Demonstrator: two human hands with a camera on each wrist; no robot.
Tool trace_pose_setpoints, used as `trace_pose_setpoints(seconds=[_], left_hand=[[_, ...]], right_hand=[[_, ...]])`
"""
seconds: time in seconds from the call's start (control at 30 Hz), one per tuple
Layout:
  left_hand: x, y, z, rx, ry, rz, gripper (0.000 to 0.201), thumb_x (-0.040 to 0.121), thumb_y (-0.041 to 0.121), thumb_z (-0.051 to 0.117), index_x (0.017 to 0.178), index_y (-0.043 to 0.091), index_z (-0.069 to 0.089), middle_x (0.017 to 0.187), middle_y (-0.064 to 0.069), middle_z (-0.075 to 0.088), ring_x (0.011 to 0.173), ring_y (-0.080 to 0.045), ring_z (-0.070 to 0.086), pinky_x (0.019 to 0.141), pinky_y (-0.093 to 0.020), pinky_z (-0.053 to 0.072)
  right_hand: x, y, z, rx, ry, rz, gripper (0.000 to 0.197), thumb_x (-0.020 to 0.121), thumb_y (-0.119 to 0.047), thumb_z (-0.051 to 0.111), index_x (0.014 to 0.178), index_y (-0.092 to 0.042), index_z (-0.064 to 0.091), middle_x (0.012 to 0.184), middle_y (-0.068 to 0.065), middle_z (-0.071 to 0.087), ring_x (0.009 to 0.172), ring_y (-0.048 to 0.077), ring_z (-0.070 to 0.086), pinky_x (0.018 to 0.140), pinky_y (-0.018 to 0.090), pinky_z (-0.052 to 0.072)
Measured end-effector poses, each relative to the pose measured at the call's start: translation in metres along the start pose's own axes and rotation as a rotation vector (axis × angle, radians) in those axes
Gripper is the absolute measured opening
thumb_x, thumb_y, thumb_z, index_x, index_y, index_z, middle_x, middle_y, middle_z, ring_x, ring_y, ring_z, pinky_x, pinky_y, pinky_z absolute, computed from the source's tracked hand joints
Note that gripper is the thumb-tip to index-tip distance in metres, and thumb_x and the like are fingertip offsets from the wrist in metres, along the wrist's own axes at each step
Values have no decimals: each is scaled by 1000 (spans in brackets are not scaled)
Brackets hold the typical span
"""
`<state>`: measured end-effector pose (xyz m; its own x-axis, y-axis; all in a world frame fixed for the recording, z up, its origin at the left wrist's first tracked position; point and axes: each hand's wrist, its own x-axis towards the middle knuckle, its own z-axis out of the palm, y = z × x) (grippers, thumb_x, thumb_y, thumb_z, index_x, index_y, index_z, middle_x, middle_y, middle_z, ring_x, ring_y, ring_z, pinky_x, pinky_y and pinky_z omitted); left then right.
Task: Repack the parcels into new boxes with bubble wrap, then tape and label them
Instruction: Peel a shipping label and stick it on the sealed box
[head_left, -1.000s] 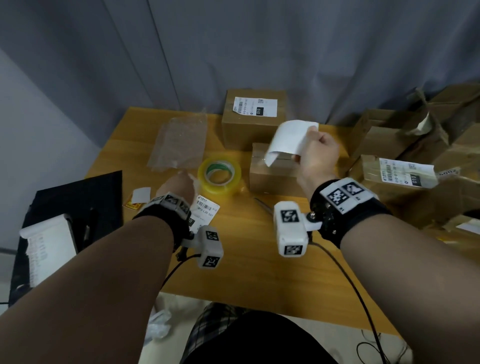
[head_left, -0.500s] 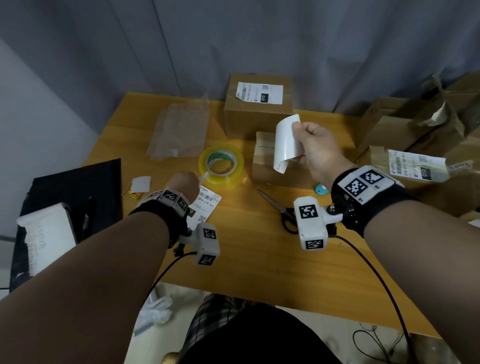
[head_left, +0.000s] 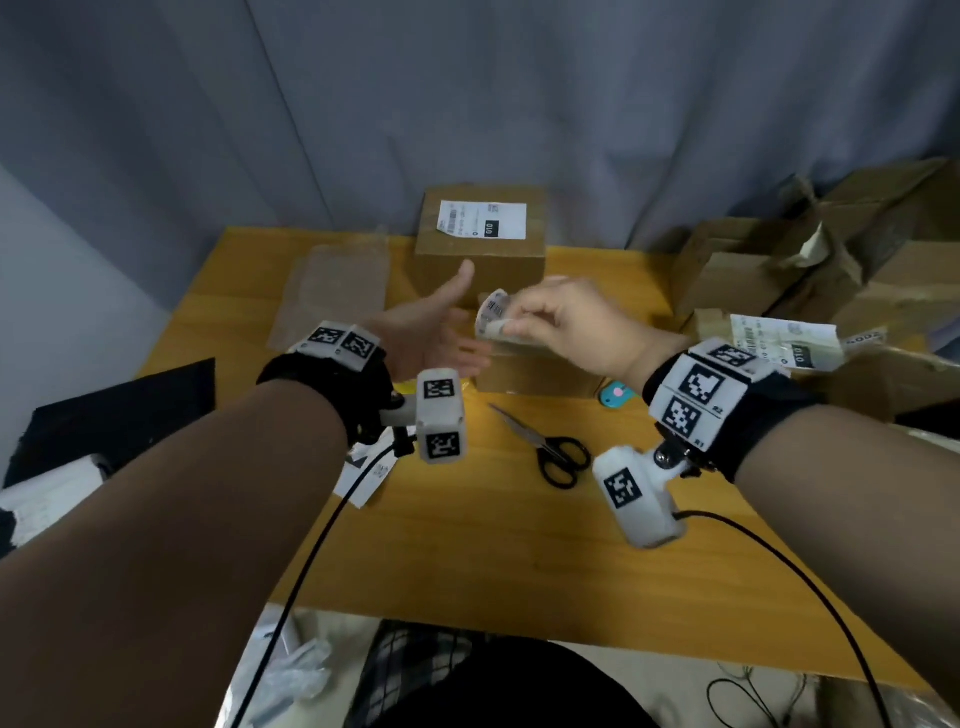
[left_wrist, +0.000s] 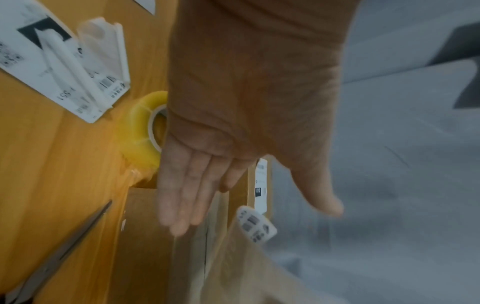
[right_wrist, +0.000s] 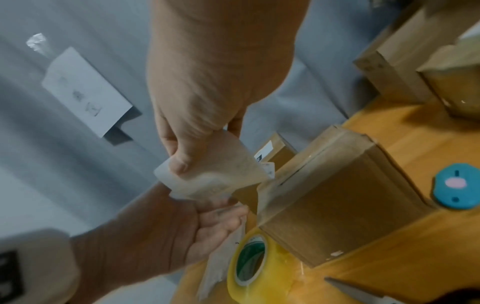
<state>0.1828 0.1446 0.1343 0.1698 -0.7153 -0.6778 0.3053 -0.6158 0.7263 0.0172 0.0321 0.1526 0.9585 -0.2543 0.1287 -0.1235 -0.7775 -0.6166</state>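
Observation:
My right hand (head_left: 524, 319) pinches a curled white shipping label (head_left: 491, 317) between thumb and fingers, just above the left end of a small taped cardboard box (head_left: 535, 371). The right wrist view shows my thumb pressed on the label (right_wrist: 218, 174) next to that box (right_wrist: 337, 205). My left hand (head_left: 452, 327) is raised beside the label, with straight fingers and the thumb spread, holding nothing. In the left wrist view the label (left_wrist: 255, 224) hangs just beyond those fingers (left_wrist: 182, 195). A bigger labelled box (head_left: 480, 244) stands behind.
A yellow tape roll (right_wrist: 259, 265) lies left of the small box, hidden under my left hand in the head view. Scissors (head_left: 550, 449) and a blue round object (head_left: 617, 395) lie in front of it. Bubble wrap (head_left: 332, 296) sits back left, opened boxes (head_left: 779, 270) right, a spare label (head_left: 363, 478) near.
My left hand lifted off the table by the tape roll and opened beside the label. My right hand brought the label down and left, close over the small box.

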Motion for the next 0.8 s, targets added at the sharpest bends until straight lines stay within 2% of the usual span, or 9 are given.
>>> trace_pose_setpoints(seconds=[0.1, 0.17, 0.3, 0.37, 0.43, 0.5, 0.6, 0.7, 0.8], left_hand=[[0, 5, 13, 10, -149, 36, 48, 78, 53, 57, 106, 14, 61, 100, -6, 67, 89, -18, 68, 80, -30, 55], [6, 7, 16, -48, -160, 113, 24, 90, 33, 56, 98, 11, 63, 84, -1, 69, 74, -11, 67, 67, -22, 57], [20, 12, 13, -53, 130, 276, 7, 90, 5, 59, 96, 2, 60, 60, 0, 67, 51, -7, 61, 45, -16, 46], [27, 15, 9, -51, 292, 319, 2, 90, 5, 59, 89, 4, 61, 54, 2, 64, 45, -5, 56, 42, -15, 41], [30, 18, 5, -66, 378, 338, 10, 90, 10, 62, 80, 8, 62, 63, -2, 67, 54, -9, 54, 48, -17, 42], [28, 22, 5, -69, 384, 345, 13, 90, 14, 63, 78, 9, 61, 78, -7, 68, 62, -12, 54, 52, -18, 44], [31, 25, 9, -62, 385, 353, 12, 90, 14, 62, 80, 10, 58, 74, -5, 67, 55, -8, 56, 47, -14, 46], [41, 23, 11, -27, 417, 332, 13, 91, 15, 62, 79, 13, 56, 73, -3, 66, 51, -5, 55, 47, -15, 45], [49, 20, 9, -2, 442, 289, 9, 90, 17, 63, 85, 13, 57, 80, -4, 66, 58, -9, 55, 53, -17, 47]], right_hand=[[-3, -2, -8, -187, -38, -161, 30, 90, -40, 56, 88, -16, 73, 86, -3, 70, 83, 20, 57, 75, 34, 46], [-3, -2, -13, -232, -59, -235, 31, 89, -44, 54, 90, -20, 74, 88, -6, 70, 84, 18, 56, 77, 31, 43], [2, 4, -22, -318, -61, -278, 23, 87, -39, 61, 92, -21, 75, 90, -5, 71, 89, 21, 57, 84, 34, 41], [4, 14, -28, -367, -34, -246, 23, 86, -35, 62, 94, -18, 75, 99, 1, 70, 94, 26, 57, 84, 39, 45], [3, 25, -34, -400, -15, -119, 24, 87, -34, 61, 97, -16, 75, 117, 7, 63, 108, 31, 52, 90, 42, 44], [1, 36, -37, -403, 6, 12, 21, 88, -29, 64, 102, -16, 73, 134, 10, 51, 119, 32, 42, 99, 45, 39], [-2, 49, -37, -338, 41, 164, 32, 87, -32, 66, 116, -18, 67, 145, 10, 37, 127, 31, 37, 107, 39, 34], [0, 58, -39, -216, -19, 322, 45, 88, -36, 63, 131, -22, 56, 131, 8, 53, 114, 24, 53, 96, 28, 40], [1, 63, -36, -63, -7, 381, 45, 92, -34, 59, 135, -26, 49, 95, 4, 70, 73, 16, 66, 77, 31, 53]])
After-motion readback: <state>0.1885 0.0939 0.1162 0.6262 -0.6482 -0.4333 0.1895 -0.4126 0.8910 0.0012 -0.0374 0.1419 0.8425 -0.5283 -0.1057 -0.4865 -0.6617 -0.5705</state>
